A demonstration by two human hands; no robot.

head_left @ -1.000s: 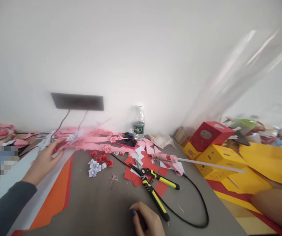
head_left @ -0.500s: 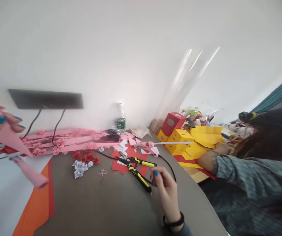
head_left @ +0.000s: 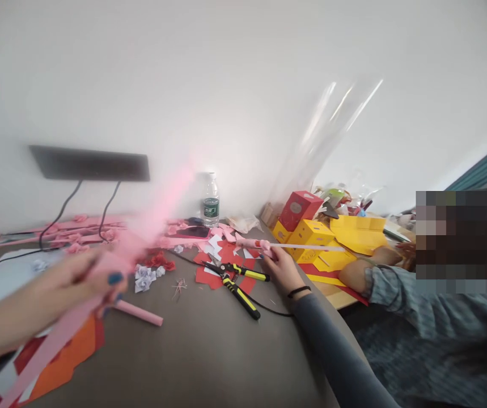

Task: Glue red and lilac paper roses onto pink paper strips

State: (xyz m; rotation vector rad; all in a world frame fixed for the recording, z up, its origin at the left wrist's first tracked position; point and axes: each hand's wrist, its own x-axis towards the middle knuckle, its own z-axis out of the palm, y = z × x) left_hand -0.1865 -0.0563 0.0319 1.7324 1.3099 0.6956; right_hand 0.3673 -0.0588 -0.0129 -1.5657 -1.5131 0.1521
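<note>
My left hand (head_left: 94, 283) is closed around a long pink strip (head_left: 149, 212), which is smeared by motion and runs from lower left to upper right. Just below the fingers shows a pink tube-shaped piece (head_left: 141, 313); whether the hand holds it too is unclear. My right hand (head_left: 284, 271) has its fingers round the handle of a pink hot glue gun (head_left: 249, 245), and a long white glue stick (head_left: 311, 247) pokes out of its back. Close by lie yellow-and-black pruning shears (head_left: 238, 286) on red and white paper scraps (head_left: 209, 276).
Pink paper flower stems (head_left: 73, 226) line the wall. Red paper roses (head_left: 160, 260) and white ones (head_left: 144, 279) lie mid-table. A water bottle (head_left: 211, 204) stands behind a phone (head_left: 194, 232). At right are yellow boxes (head_left: 311, 238) and a co-worker's sleeve (head_left: 409, 289).
My left hand has swung in from the left edge, rightward and down, with the pink strip. My right hand has moved forward from beside the shears onto the glue gun.
</note>
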